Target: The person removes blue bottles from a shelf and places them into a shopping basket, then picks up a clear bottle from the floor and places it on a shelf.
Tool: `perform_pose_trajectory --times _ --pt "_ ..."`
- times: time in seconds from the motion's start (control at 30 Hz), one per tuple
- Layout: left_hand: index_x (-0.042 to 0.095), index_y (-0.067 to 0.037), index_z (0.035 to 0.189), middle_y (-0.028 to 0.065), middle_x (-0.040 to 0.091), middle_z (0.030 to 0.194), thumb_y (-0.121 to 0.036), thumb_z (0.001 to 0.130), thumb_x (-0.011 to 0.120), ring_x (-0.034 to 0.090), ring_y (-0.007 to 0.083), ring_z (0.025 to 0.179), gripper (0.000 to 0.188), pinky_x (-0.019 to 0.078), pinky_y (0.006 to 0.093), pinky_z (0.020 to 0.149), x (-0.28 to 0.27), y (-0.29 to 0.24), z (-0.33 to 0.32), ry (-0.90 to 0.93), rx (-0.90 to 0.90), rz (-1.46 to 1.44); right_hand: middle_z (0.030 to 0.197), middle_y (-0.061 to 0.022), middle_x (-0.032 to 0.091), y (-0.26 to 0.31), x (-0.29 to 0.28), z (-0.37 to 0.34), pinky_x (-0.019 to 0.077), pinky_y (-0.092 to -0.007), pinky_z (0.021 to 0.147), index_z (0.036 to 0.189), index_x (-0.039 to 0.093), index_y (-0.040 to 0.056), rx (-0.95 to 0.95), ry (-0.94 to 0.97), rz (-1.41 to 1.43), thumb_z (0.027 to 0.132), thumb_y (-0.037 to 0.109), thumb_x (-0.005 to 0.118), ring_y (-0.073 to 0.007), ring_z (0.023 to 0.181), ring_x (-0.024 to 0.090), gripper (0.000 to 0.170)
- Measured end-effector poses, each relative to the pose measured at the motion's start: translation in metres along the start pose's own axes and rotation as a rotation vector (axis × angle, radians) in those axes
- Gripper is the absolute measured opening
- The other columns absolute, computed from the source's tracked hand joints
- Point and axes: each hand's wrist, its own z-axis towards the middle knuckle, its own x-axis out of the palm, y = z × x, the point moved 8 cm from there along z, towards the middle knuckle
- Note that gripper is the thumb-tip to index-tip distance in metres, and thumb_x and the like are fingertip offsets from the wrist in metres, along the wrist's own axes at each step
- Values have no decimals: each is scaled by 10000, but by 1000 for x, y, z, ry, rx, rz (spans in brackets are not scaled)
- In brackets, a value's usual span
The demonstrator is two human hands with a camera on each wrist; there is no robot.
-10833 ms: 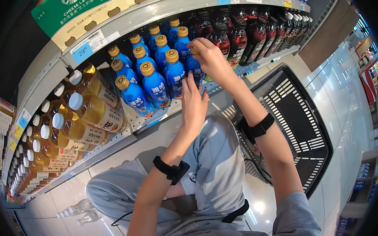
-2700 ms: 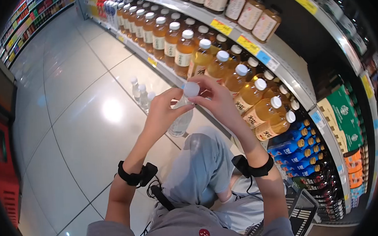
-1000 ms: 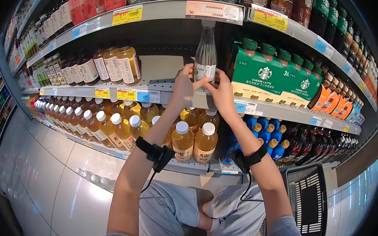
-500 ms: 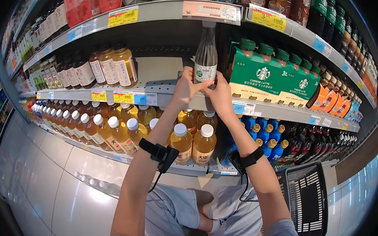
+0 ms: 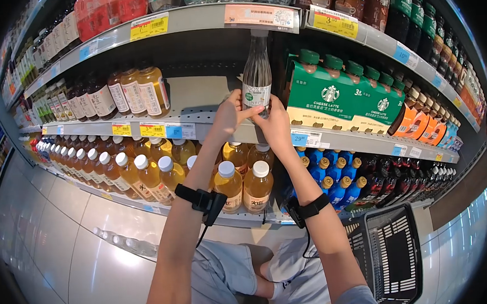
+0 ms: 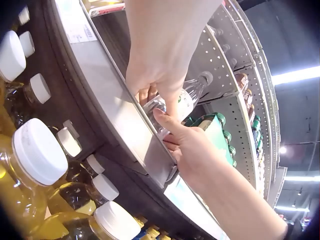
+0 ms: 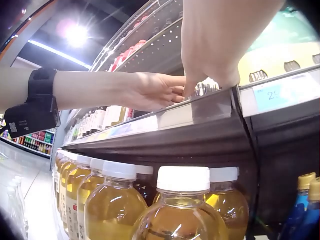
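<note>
A clear bottle (image 5: pixel 257 67) with a white and green label stands upright at the front of the middle shelf, its top close under the shelf above. My left hand (image 5: pixel 231 115) grips its lower part from the left. From the right, my right hand (image 5: pixel 274 122) holds the same part, and the thumbs meet in front below the label. In the left wrist view the bottle (image 6: pixel 195 92) shows ridged clear sides behind my left hand (image 6: pixel 160 70). The right wrist view shows only its base between the hands.
Right of the bottle stands a green coffee multipack (image 5: pixel 340 96). Juice bottles (image 5: pixel 139 91) stand to the left. Below are white-capped amber bottles (image 5: pixel 258 187) and blue bottles (image 5: pixel 334 174). A black basket (image 5: pixel 392 254) sits on the floor; clear bottles (image 5: pixel 123 240) lie left.
Earlier the hands were at the blue bottles, then held the clear bottle by its cap above the floor. It now stands on the middle shelf, its label turned more to the front.
</note>
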Motion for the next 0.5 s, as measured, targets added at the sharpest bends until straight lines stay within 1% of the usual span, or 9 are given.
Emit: perform_pose_trajectory --times 0.03,0.13,0.23,0.33,0.37,0.4,0.43,0.47,0.5 --pt "477 25 1194 119 630 1092 -156 818 750 617 163 1012 499 485 284 910 0 0 0 5 -23 34 1060 -270 584 -2 0 0 507 -442 772 1161 508 -70 6 0 -4 730 121 750 -428 939 600 530" --pt "475 22 1196 111 632 1092 -154 821 746 619 159 1010 495 488 278 905 1 3 2 -3 -1 68 1069 -274 581 -2 0 0 508 -443 770 1167 507 -68 22 6 0 728 112 747 -429 938 600 531" --pt "505 10 1120 119 668 1034 -270 792 773 644 134 908 507 504 260 802 -2 1 1 -37 76 109 1073 -277 582 0 -1 -1 506 -443 781 1167 511 -67 28 18 19 729 119 741 -431 942 599 528" --pt "450 25 1253 102 629 1123 -137 840 723 616 152 1025 521 488 274 908 2 9 5 21 25 6 1069 -274 586 -2 0 -2 501 -446 796 1155 519 -69 -5 -26 -44 731 141 742 -439 946 595 524" --pt "438 23 1278 102 631 1127 -114 842 715 611 151 1035 534 489 275 907 2 13 8 24 70 -21 1041 -271 599 -4 1 -1 494 -448 812 1146 524 -71 -3 -13 -69 733 150 742 -442 948 593 517" --pt "436 24 1280 100 634 1119 -96 840 712 606 151 1042 533 491 280 904 -3 36 21 -18 125 86 1007 -268 612 -8 3 0 494 -443 810 1132 529 -69 25 2 -42 730 141 743 -436 940 599 500" --pt "440 23 1274 105 635 1113 -99 826 728 614 154 1025 547 499 287 892 -3 34 20 -24 94 114 949 -230 646 -3 0 1 493 -428 725 1065 566 -22 -31 -13 -56 749 154 727 -372 861 641 396" --pt "444 22 1269 109 637 1106 -101 811 745 621 157 1007 561 506 295 880 -3 31 17 -29 62 141 952 -220 652 -4 1 0 494 -421 722 1056 565 -33 -49 -13 10 764 159 719 -352 865 647 381" --pt "486 24 1205 128 649 1059 -216 782 756 635 187 965 556 505 312 840 -6 16 9 -74 80 222 953 -218 655 1 0 -1 498 -409 738 1040 567 -42 0 11 -40 775 161 714 -337 872 651 364"
